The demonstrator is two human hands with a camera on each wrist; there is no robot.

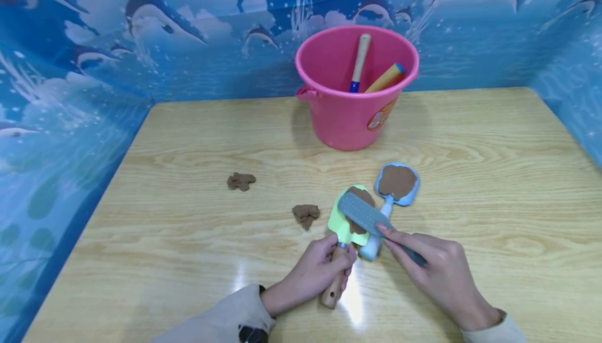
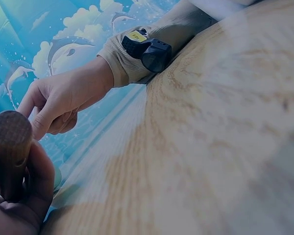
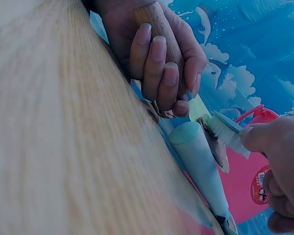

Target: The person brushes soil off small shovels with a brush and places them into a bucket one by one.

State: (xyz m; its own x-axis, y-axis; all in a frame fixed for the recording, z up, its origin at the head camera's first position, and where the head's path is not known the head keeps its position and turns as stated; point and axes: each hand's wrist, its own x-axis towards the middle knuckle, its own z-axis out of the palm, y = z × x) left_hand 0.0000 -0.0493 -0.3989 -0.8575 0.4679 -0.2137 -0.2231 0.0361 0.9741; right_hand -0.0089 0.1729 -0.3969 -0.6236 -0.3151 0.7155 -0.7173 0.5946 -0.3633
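My left hand (image 1: 317, 270) grips the wooden handle (image 2: 12, 142) of a light green shovel (image 1: 335, 223). A patch of brown clay-like stuff (image 1: 364, 195) lies on its blade. In my right hand (image 1: 437, 270) is a grey-blue brush (image 1: 362, 212), pinched by its narrow end. The brush head slants across the green blade, partly hiding the brown patch. White bristles (image 3: 231, 141) point down at the blade in the right wrist view. Just right of the green shovel lies a blue shovel (image 1: 386, 208), its blade also carrying a brown patch (image 1: 398, 182).
Two loose brown lumps lie on the wooden table (image 1: 188, 228): one lump (image 1: 306, 215) left of the green shovel, another lump (image 1: 241, 181) farther left. A pink bucket (image 1: 345, 118) with two handled things inside stands at the back, before a dolphin-printed cloth (image 1: 211, 45).
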